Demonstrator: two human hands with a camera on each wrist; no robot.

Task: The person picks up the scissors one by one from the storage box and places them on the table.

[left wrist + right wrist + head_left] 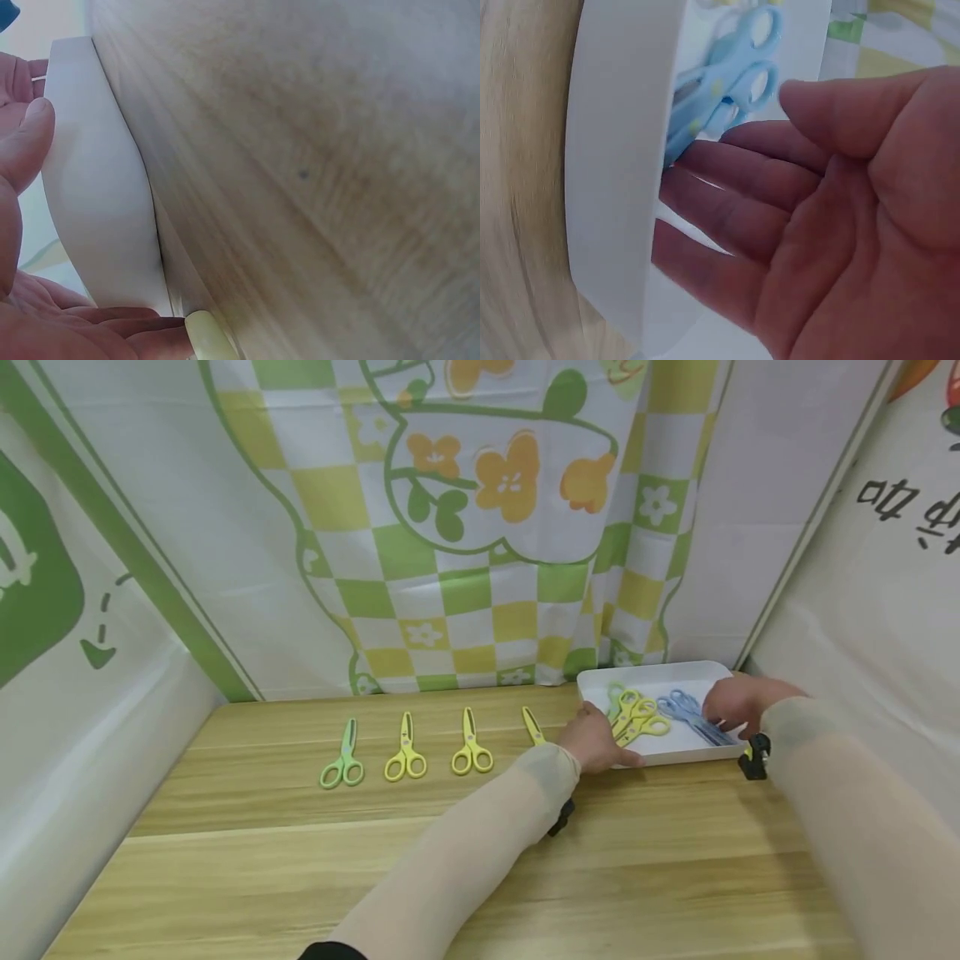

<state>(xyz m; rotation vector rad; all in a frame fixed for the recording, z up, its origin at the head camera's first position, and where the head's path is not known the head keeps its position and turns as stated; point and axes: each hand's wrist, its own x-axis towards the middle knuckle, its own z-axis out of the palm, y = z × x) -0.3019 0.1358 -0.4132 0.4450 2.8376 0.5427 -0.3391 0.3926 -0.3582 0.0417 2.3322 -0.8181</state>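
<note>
My left hand rests at the front left corner of a white tray, thumb along the front wall and fairly straight fingers by the side. One fingertip is beside a yellow scissors handle on the table. My right hand reaches into the tray's right end. Its extended fingers touch or nearly touch the light blue scissors, with the thumb held apart from them. Left of the blue scissors lie yellow scissors and green scissors, overlapping.
On the wooden table, left of the tray, a row holds green scissors, two yellow scissors and another yellow pair, partly hidden by my left hand. A checkered curtain hangs behind; white cloth walls flank the table.
</note>
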